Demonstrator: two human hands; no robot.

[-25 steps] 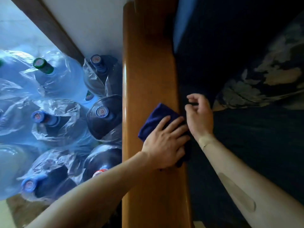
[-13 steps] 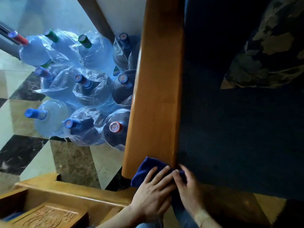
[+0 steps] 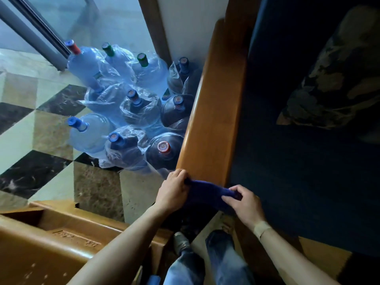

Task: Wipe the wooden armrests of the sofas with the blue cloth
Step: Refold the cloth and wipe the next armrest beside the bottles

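**A:** What is nearest to you?

**B:** Your legs in faded blue jeans (image 3: 207, 264) stand at the bottom, with a carved golden-brown wooden furniture piece (image 3: 47, 241) to their left. Both your bare forearms reach forward from there.

**A:** Where is the cloth?

**B:** The dark blue soft cloth (image 3: 205, 194) is stretched between your two hands, draped over the near rounded end of the long polished honey-brown wooden armrest (image 3: 213, 120). Your left hand (image 3: 174, 190) has its fingers curled shut on the cloth's left end, at the armrest's outer corner. Your right hand (image 3: 244, 204) pinches the cloth's right end, fingers closed on it, beside the armrest's inner edge. A pale band sits at your right wrist.

**A:** And beyond that?

**B:** Right of the armrest lies the dark navy sofa seat (image 3: 298, 171), with a dark patterned cushion (image 3: 333, 79) farther back. Left of the armrest, a cluster of large blue plastic water jugs (image 3: 131, 112), several wrapped in clear plastic film, stands on the checkered marble floor (image 3: 41, 140). Some caps are blue, some green, some red. Behind them is a pale wall and a glass door frame.
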